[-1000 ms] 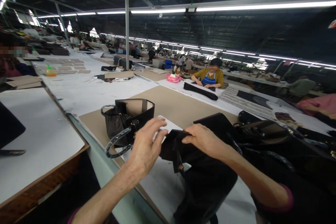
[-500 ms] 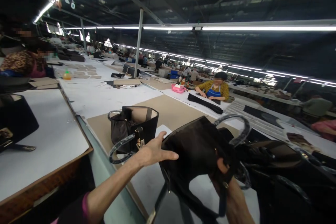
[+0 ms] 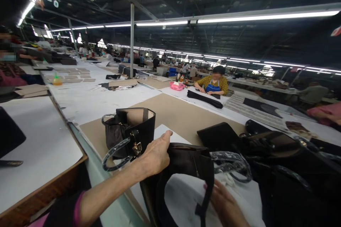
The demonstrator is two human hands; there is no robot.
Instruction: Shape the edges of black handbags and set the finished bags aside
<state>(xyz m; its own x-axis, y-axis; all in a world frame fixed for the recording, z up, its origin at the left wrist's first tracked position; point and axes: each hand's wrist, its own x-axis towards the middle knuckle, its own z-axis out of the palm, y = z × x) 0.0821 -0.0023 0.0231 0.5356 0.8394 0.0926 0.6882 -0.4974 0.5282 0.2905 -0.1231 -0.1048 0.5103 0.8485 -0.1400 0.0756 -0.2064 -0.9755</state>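
In front of me is a dark handbag (image 3: 189,154), tipped over, its unfastened black edge strips curving round a wide gap. My left hand (image 3: 157,152) is closed on its upper left edge, thumb on top. Slightly blurred, my right hand (image 3: 223,198) is at the bag's right side, fingers passing round behind a hanging black strip. Plastic-wrapped handles (image 3: 231,163) lie at the bag's right. Just beyond my left hand a second black handbag (image 3: 145,124) stands upright, with a gold clasp, beige lining and a wrapped handle (image 3: 114,154).
More dark bags (image 3: 287,170) are heaped at the right. Beige board (image 3: 176,110) and white paper cover the table. Left of a gap is another white-topped table (image 3: 39,131). Across the table a co-worker (image 3: 213,81) sits by a black stack (image 3: 204,99) and a pink basket (image 3: 177,85).
The held bag has been tipped down and turned toward me. My left hand has gone from spread fingers to gripping its edge; my right hand has moved lower. The view shifted slightly.
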